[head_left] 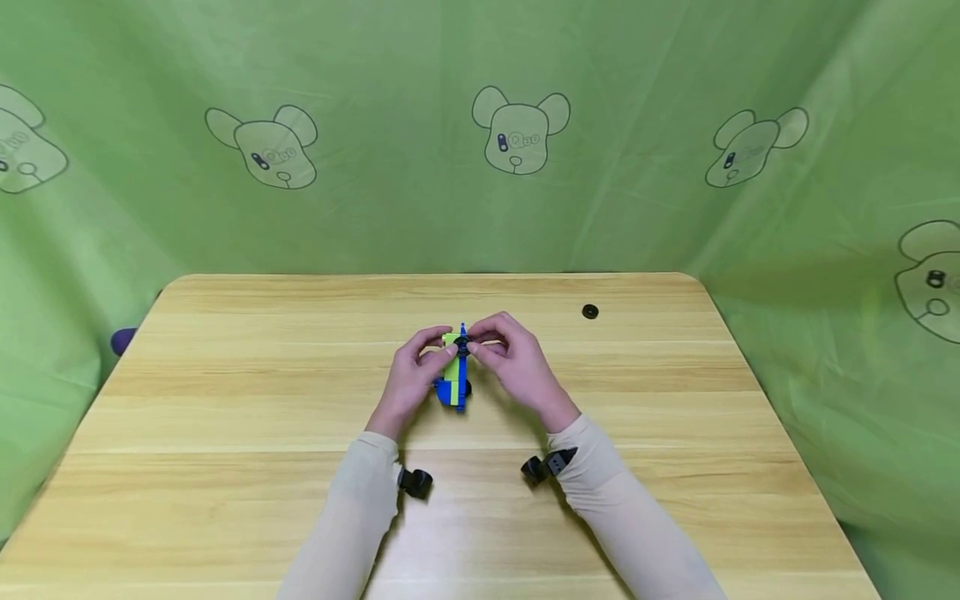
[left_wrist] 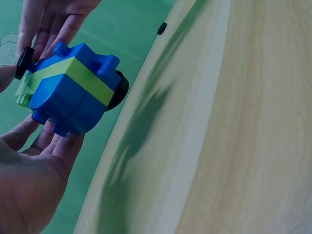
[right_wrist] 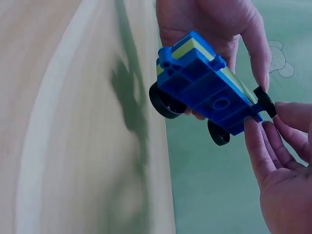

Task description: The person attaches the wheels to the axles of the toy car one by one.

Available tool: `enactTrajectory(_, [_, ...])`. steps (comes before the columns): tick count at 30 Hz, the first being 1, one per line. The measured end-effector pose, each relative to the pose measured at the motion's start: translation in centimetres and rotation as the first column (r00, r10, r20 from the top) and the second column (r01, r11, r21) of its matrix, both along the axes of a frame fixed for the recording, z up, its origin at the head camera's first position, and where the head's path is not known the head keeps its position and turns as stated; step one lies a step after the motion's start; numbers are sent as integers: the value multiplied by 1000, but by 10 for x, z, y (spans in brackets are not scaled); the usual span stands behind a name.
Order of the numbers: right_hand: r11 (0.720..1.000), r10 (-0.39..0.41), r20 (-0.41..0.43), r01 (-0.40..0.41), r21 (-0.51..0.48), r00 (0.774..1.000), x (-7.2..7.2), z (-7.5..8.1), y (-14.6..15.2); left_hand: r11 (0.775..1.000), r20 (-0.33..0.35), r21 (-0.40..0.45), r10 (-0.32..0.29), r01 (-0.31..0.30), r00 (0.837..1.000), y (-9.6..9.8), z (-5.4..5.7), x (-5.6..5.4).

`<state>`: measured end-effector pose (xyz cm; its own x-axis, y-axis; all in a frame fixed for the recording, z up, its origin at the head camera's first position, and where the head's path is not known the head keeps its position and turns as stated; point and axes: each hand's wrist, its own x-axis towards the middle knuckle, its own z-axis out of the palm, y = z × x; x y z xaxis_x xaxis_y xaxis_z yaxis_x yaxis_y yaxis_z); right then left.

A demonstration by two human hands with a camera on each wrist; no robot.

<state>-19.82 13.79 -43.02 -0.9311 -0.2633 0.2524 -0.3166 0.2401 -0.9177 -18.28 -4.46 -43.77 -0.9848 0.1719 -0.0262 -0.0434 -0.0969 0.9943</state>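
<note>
A toy car point(head_left: 452, 367) of blue and yellow-green blocks is held up over the table between both hands. My left hand point(head_left: 408, 371) grips its body, the thumb reaching to a black wheel point(right_wrist: 264, 101) at one corner. That wheel sits at an axle stub on the car's blue underside. The fingers and thumb of my right hand point(head_left: 521, 358) pinch it there. Two other black wheels, one larger wheel point(right_wrist: 166, 101) and one wheel point(right_wrist: 218, 134) farther along, are on the car's opposite side. The left wrist view shows the rounded blue end point(left_wrist: 68, 102).
A loose black wheel point(head_left: 590, 312) lies flat on the wooden table point(head_left: 262, 400), toward the back right. Green cloth point(head_left: 405, 208) with printed animal heads hangs behind and at both sides. Something purple point(head_left: 123, 340) shows past the table's left edge.
</note>
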Motion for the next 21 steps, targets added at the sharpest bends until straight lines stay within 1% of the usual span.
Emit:
enactTrajectory(1, [1000, 0, 23, 0, -24, 1000, 0, 0, 0, 1000, -1, 7, -1, 1, 1000, 0, 0, 0])
enactTrajectory(3, [999, -10, 61, 12, -40, 998, 0, -1, 0, 1000, -2, 14, -4, 4, 1000, -1, -1, -1])
enactTrajectory(8, [999, -43, 123, 42, 17, 991, -2, -2, 1, 1000, 0, 22, -4, 4, 1000, -1, -1, -2])
enactTrajectory(14, [1000, 7, 192, -4, -14, 981, -3, -4, 0, 999, 5, 34, -6, 6, 1000, -3, -1, -2])
enactTrajectory(17, [999, 32, 219, -22, -50, 975, -3, -4, -1, 999, 13, 42, -15, 15, 1000, -3, -10, -7])
enactTrajectory(21, [995, 68, 266, -47, -85, 962, -3, -5, -2, 999, 11, 48, -19, 18, 1000, -3, -29, -15])
